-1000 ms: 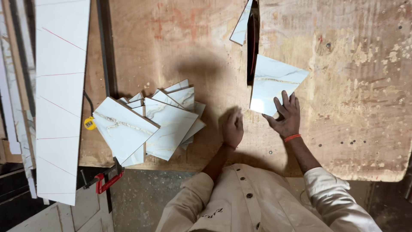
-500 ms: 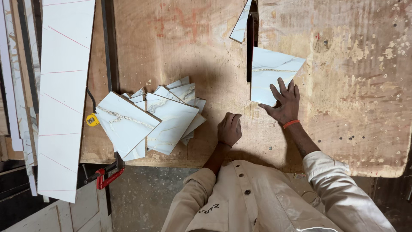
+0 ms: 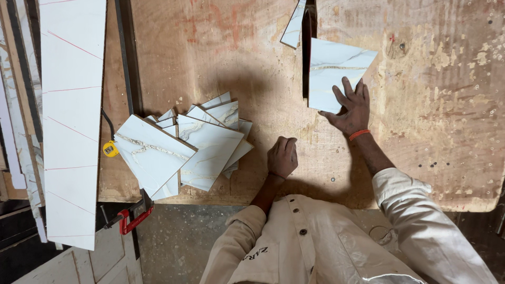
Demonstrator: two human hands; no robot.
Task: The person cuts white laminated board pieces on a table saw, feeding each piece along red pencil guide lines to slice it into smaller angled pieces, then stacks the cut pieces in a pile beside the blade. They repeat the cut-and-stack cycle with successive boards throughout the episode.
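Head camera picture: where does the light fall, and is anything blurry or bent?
Head view: soft, even light, no hard glare; a faint shadow darkens the wooden table above the pile of tiles. The right hand on the single tile and the closed left hand look sharp. The long white board appears to slant near the left edge, perhaps lens distortion.

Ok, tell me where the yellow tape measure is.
In the head view the yellow tape measure lies on the left of the plywood table, just left of the pile of cut tiles and right of the long marked strip.
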